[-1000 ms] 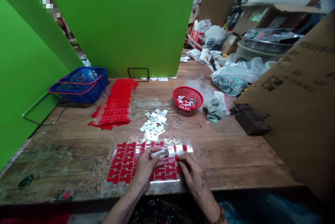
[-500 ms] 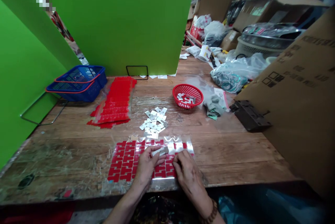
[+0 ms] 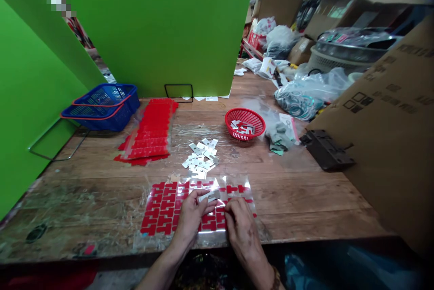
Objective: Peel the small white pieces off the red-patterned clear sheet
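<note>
My left hand (image 3: 190,217) pinches a small flat metal plate (image 3: 213,196) between thumb and fingers, above a clear sheet (image 3: 222,182) of red die-cut stickers (image 3: 167,211). Fingers curled down, my right hand (image 3: 243,229) is at the sheet's right part, its thumb close to the index finger. Whatever is between those fingertips is hidden. Just beyond the sheet lies a loose pile of similar metal plates (image 3: 202,154). Farther right, a red plastic basket (image 3: 228,131) holds several plates with red on them.
A stack of red sheets (image 3: 152,129) lies at the left, beside a blue basket (image 3: 125,116). On the right are a grey-green cloth (image 3: 280,136), a dark metal block (image 3: 325,150) and a large cardboard box (image 3: 389,114). Green panels (image 3: 162,23) border the table behind and left.
My right hand has shifted slightly and its fingers are bent lower over the sheet. The left hand still holds the metal plate. The view has moved a little.
</note>
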Tool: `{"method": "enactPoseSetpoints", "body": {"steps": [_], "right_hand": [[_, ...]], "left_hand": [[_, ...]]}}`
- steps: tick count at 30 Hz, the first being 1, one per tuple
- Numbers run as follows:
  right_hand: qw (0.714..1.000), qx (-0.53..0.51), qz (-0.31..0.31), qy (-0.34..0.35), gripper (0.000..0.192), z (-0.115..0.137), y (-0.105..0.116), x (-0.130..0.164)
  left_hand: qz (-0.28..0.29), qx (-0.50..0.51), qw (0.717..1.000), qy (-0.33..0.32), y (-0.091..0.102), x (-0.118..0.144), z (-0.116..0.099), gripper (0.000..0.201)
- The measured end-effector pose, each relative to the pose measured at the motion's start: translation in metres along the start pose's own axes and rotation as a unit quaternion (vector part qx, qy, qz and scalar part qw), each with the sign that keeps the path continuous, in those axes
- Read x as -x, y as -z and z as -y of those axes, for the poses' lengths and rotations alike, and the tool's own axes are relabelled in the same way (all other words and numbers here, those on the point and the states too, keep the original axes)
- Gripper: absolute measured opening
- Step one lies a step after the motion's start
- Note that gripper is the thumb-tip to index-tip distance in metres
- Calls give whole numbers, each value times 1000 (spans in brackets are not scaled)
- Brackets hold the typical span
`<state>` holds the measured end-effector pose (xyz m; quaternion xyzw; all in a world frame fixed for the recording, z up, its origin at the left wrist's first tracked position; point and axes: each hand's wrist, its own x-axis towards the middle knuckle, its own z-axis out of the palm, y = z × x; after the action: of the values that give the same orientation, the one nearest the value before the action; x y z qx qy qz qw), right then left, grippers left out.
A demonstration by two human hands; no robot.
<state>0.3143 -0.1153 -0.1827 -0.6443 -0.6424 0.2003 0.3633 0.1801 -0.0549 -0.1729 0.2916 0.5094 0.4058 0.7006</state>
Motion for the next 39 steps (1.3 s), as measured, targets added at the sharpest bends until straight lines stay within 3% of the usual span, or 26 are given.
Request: {"method": "enactPoseSetpoints", "body": {"steps": [5, 8, 12, 19, 25, 30, 36, 39], "right_hand": [[999, -41, -7, -7, 14, -3, -1, -3], [997, -71, -29, -26, 26, -7, 0, -3], [997, -67, -27, -32, 11, -7, -1, -2], [996, -65, -39, -52, 17, 4, -4, 2], [995, -87, -29, -28, 6, 4, -4, 7], [990, -140, -15, 0, 11, 0, -3, 10], [967, -228, -15, -115, 12, -1, 11, 4], [958, -254, -29, -130, 13, -2, 20, -4]], "left_hand": [[3, 10, 1000, -3, 0, 1, -1, 26], [7, 7, 1000, -6, 1, 1, 0, 27], [3, 8, 1000, -3, 1, 0, 1, 28], [-1, 12, 1000, -4, 1, -1, 3, 27], [4, 10, 1000, -11, 1, 0, 2, 27], [-1, 5, 1000, -7, 1, 0, 1, 27], [6, 21, 999, 48, 2, 0, -8, 19], [15, 15, 996, 86, 3, 4, -18, 14]]}}
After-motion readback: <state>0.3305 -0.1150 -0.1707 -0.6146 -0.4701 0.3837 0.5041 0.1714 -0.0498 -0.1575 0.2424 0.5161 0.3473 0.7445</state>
